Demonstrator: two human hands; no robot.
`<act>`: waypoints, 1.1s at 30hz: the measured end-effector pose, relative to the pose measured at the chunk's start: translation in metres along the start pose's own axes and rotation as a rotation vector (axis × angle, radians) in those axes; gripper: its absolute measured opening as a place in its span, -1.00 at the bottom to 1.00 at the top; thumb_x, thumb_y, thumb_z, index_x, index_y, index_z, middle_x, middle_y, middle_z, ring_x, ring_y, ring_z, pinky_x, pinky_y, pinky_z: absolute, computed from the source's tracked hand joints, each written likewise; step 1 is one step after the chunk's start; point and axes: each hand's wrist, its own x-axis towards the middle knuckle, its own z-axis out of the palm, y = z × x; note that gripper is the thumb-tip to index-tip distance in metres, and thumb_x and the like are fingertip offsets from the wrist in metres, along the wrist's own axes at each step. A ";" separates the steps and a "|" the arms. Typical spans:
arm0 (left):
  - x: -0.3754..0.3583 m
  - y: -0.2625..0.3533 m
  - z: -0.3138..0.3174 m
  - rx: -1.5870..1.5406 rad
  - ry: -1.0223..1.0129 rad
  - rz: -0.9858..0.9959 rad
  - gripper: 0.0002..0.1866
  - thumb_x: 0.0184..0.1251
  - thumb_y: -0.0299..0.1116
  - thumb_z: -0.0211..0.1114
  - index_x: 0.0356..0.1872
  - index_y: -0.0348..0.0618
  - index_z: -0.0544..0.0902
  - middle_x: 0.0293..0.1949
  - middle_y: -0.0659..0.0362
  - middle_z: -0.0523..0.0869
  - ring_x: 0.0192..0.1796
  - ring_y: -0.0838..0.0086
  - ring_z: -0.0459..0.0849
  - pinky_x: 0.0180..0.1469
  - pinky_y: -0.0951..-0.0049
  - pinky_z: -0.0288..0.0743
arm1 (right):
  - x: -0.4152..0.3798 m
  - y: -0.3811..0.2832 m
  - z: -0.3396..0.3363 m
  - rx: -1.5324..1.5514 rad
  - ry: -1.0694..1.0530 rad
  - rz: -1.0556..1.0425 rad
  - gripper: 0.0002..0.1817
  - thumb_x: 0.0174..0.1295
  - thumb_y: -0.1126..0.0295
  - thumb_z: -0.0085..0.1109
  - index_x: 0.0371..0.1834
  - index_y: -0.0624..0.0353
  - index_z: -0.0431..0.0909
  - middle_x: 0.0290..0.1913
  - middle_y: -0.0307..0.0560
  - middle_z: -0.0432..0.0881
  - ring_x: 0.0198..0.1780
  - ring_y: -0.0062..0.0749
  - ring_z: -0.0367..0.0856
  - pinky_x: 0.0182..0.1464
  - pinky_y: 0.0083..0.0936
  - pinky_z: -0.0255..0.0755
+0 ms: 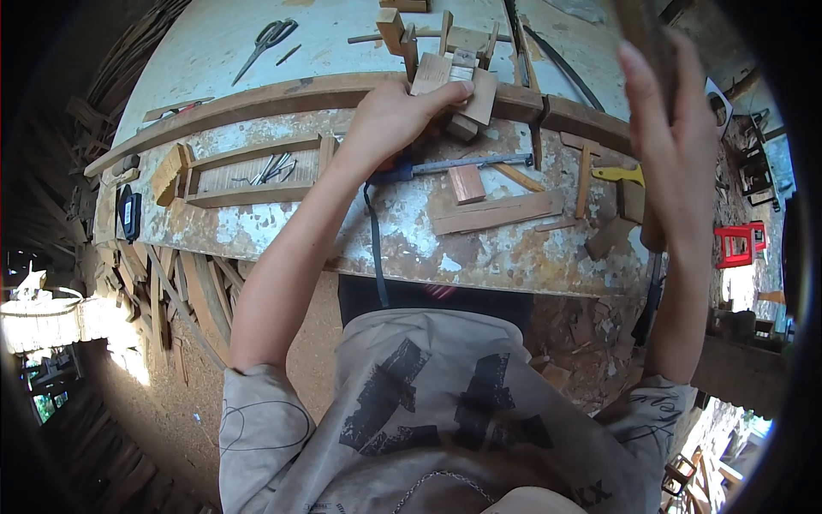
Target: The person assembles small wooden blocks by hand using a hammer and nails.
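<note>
My left hand is closed on a small wooden block assembly, its thumb pressed across the top near the long wooden rail. The undersides of its fingers are hidden. On the right, my raised right hand is wrapped round a long dark wooden bar, which comes out again below the palm. Below my left hand lies a tape measure with its blade drawn out to the right. A reddish wood block and a flat wood strip rest closer to my body.
The long wooden rail crosses the workbench. Scissors lie beyond it. At left stand a wooden tray with several nails and a dark device. A yellow-handled tool lies at right, near a red stool.
</note>
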 end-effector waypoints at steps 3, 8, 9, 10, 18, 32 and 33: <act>0.000 0.001 -0.001 -0.024 -0.009 0.023 -0.15 0.09 0.42 0.50 -0.15 -0.39 0.86 -0.31 0.02 0.88 -0.26 0.32 0.86 -0.08 0.36 0.68 | 0.001 -0.004 0.011 0.094 0.154 -0.029 -0.32 0.64 -0.17 0.06 0.45 0.24 0.47 0.00 0.05 0.85 -0.19 -0.09 0.83 -0.09 -0.11 0.66; 0.003 -0.005 0.000 -0.050 0.010 0.051 -0.23 0.21 0.41 0.47 -0.12 -0.26 0.82 -0.44 0.19 0.76 -0.62 0.64 0.54 -0.65 0.53 0.27 | -0.030 0.035 0.058 -0.097 -0.315 -0.043 -0.42 0.67 -0.03 0.04 0.48 0.19 0.37 -0.38 0.32 0.75 -0.24 0.45 0.79 -0.21 0.08 0.63; 0.002 -0.003 0.001 -0.047 0.015 0.040 -0.24 0.21 0.40 0.47 -0.12 -0.26 0.81 -0.43 0.20 0.76 -0.62 0.64 0.54 -0.65 0.53 0.27 | -0.030 0.032 0.051 -0.102 -0.284 -0.030 -0.44 0.67 -0.01 0.04 0.46 0.20 0.38 -0.38 0.33 0.75 -0.24 0.44 0.79 -0.21 0.08 0.63; 0.005 -0.002 0.000 -0.046 0.011 0.059 -0.24 0.21 0.40 0.47 -0.10 -0.26 0.81 -0.44 0.20 0.75 -0.63 0.64 0.53 -0.66 0.54 0.26 | -0.025 0.025 0.041 -0.104 -0.253 -0.028 -0.46 0.67 0.00 0.05 0.44 0.20 0.38 -0.38 0.33 0.75 -0.25 0.42 0.79 -0.21 0.07 0.63; -0.003 0.002 0.001 -0.020 0.022 0.026 -0.21 0.14 0.40 0.50 -0.13 -0.30 0.88 -0.34 0.06 0.87 -0.29 0.36 0.84 -0.11 0.39 0.65 | -0.008 -0.002 0.019 0.133 0.089 0.056 -0.50 0.67 0.02 0.09 0.37 0.22 0.42 -0.25 0.11 0.80 -0.27 0.06 0.83 -0.24 -0.04 0.60; 0.006 -0.010 0.005 -0.004 0.017 0.065 -0.16 0.16 0.45 0.47 -0.02 -0.29 0.82 -0.38 0.12 0.80 -0.51 0.57 0.64 -0.53 0.52 0.41 | -0.016 -0.012 0.027 0.040 0.141 -0.144 -0.49 0.69 -0.01 0.04 0.38 0.19 0.44 -0.27 -0.07 0.82 -0.32 -0.17 0.79 -0.30 -0.22 0.59; 0.008 -0.012 0.006 -0.001 0.030 0.072 -0.16 0.17 0.44 0.47 -0.01 -0.29 0.82 -0.37 0.12 0.80 -0.47 0.56 0.67 -0.48 0.52 0.45 | -0.019 -0.007 0.035 0.004 0.098 -0.113 -0.49 0.68 -0.01 0.05 0.39 0.19 0.43 -0.27 -0.02 0.81 -0.30 -0.11 0.79 -0.28 -0.19 0.60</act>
